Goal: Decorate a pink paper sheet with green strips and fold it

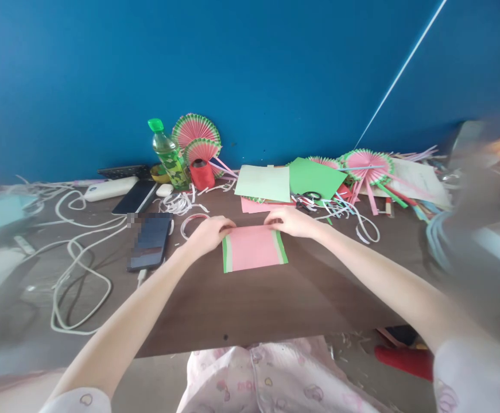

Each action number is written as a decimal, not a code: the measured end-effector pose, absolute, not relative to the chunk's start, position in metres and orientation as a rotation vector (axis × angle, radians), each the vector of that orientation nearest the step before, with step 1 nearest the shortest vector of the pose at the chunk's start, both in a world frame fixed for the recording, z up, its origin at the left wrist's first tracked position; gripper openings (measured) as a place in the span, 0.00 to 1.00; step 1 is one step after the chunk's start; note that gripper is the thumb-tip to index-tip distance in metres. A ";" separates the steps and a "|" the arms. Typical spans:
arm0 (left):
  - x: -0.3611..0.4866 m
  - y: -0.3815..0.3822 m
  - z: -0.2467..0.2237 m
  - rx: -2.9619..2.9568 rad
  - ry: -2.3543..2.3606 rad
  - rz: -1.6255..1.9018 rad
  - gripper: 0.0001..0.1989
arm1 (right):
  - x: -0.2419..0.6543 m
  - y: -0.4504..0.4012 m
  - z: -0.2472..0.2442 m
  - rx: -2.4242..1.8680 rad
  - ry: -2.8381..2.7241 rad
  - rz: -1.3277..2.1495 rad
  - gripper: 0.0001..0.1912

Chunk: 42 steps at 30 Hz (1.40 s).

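A pink sheet of paper [253,249] with pale and bright green strips along its left and right sides lies on the brown table in front of me. At its far left corner, my left hand [209,234] has its fingers closed on the edge. My right hand [290,222] pinches the far right corner in the same way. The far edge is partly covered by my fingertips. Just beyond the hands are a pale green sheet [262,182], a bright green sheet [318,180] and part of another pink sheet [267,206].
Pleated pink-and-green paper fans [196,135] stand by a green-capped bottle [167,152] and a red roll [202,175]. More fans [368,166] and paper strips lie back right. Two phones, including a dark one [150,241], and looped white cables [66,281] occupy the left.
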<state>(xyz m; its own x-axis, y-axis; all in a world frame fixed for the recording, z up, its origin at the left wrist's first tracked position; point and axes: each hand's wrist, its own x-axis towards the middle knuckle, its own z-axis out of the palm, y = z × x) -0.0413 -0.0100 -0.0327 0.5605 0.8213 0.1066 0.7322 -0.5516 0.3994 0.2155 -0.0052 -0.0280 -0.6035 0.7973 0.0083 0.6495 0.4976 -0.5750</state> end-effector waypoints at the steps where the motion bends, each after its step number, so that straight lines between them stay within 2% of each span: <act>1: -0.041 -0.011 -0.038 2.527 1.272 0.407 0.11 | 0.215 -0.005 -0.034 -1.217 -2.493 0.732 0.08; 5: -0.042 -0.017 -0.046 2.627 1.277 0.395 0.09 | 0.215 -0.005 -0.048 -1.153 -2.526 0.573 0.08; 14: -0.041 -0.020 -0.049 2.774 1.255 0.381 0.09 | 0.217 -0.010 -0.042 -1.117 -2.674 0.386 0.11; 32: -0.043 -0.023 -0.054 2.910 1.235 0.426 0.10 | 0.221 -0.013 -0.046 -1.076 -2.645 0.350 0.11; 42: -0.048 -0.027 -0.062 2.652 1.233 0.591 0.08 | 0.221 -0.015 -0.049 -1.113 -2.614 0.324 0.12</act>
<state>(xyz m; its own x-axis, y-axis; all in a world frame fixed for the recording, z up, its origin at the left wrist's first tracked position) -0.0483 -0.0271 -0.0619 0.5823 0.7614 0.2850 0.6991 -0.6478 0.3027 0.2209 -0.0153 -0.0491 -0.6634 0.7291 0.1682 0.6661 0.6778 -0.3112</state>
